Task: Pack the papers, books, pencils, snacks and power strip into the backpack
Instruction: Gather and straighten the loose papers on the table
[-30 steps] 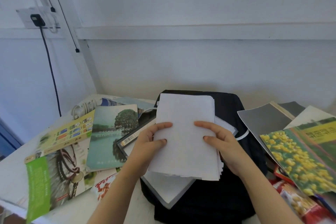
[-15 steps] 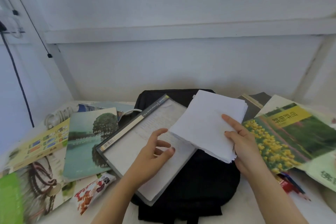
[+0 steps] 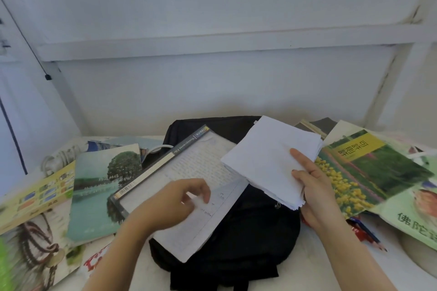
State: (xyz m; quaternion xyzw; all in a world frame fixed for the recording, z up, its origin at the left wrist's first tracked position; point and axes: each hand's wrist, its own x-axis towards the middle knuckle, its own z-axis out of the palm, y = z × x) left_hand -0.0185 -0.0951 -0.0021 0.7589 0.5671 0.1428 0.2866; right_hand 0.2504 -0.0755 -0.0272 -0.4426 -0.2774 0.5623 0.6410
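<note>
Right hand [image 3: 314, 186] fingers [image 3: 302, 160] pinch the stack of papers [image 3: 267, 160] above the black backpack [image 3: 248, 231] on the table [image 3: 149, 271]; left hand [image 3: 175, 201], blurred, curls over the file folder [image 3: 196, 163] lying on the backpack, grip unclear; books [image 3: 99, 191] lie on both sides.

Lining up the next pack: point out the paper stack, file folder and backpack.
paper stack [image 3: 267, 160], head view, top sheet's middle.
file folder [image 3: 201, 163], head view, clear cover.
backpack [image 3: 255, 229], head view, black front panel.
</note>
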